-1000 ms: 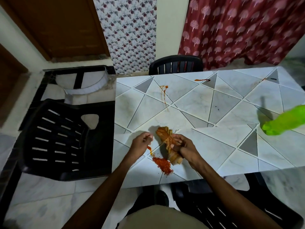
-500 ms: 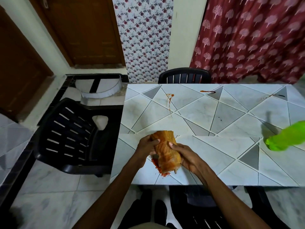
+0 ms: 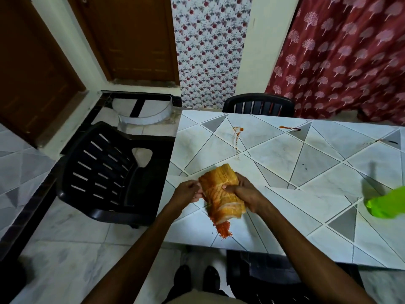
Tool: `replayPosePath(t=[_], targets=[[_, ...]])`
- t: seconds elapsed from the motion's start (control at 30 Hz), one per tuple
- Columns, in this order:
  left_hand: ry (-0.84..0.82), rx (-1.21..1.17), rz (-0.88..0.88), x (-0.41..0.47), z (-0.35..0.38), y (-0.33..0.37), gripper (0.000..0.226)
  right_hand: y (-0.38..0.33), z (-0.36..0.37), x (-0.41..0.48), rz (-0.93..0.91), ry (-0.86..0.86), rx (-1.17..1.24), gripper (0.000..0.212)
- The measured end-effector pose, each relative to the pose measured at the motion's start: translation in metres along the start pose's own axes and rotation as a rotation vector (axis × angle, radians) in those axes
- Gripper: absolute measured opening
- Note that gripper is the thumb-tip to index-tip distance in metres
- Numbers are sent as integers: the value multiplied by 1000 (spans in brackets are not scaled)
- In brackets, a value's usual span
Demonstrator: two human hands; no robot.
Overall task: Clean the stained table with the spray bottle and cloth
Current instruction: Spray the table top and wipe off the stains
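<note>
An orange cloth point(image 3: 221, 194) lies folded over the near left part of the patterned table point(image 3: 285, 172). My left hand point(image 3: 188, 191) pinches the cloth's left edge. My right hand point(image 3: 245, 194) grips its right side, thumb on top. A heap of red powder point(image 3: 224, 230) shows just below the cloth's near end. Red smears remain farther back: a streak point(image 3: 237, 139), a short mark point(image 3: 289, 128) and a dark mark point(image 3: 388, 141). The green spray bottle point(image 3: 388, 205) stands at the table's right, cut off by the frame edge.
A black plastic chair point(image 3: 105, 172) stands left of the table, another chair point(image 3: 258, 104) at its far side, and a third chair point(image 3: 274, 279) is under the near edge by my feet. Behind are a wooden door, a floral curtain and a red curtain.
The cloth went from a bunched strip to a wider folded pad and now covers most of the red powder. My left hand moved from the table onto the cloth's edge. My view rose.
</note>
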State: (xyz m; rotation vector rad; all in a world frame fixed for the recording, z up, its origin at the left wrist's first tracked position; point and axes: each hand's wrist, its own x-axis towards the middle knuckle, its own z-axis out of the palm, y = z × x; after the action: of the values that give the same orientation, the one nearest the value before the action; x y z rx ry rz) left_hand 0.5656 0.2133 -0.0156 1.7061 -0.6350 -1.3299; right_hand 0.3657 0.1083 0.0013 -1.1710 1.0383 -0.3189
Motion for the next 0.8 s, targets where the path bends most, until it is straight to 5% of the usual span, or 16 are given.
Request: replayPosePath(t=[0.1, 0.23, 0.37, 0.53, 0.8], targets=[[-3, 69, -57, 11, -23, -34, 14, -14, 0, 17, -151, 100, -461, 46], [152, 490, 54, 4, -39, -64, 24, -28, 8, 39, -231, 131, -961, 42], [162, 779, 114, -8, -51, -81, 28, -22, 27, 63, -251, 71, -1144, 38], [60, 965, 120, -15, -59, -101, 69, 7, 54, 74, -261, -61, -1187, 55], [166, 943, 166, -19, -46, -110, 74, 44, 53, 42, -300, -261, -1353, 62]])
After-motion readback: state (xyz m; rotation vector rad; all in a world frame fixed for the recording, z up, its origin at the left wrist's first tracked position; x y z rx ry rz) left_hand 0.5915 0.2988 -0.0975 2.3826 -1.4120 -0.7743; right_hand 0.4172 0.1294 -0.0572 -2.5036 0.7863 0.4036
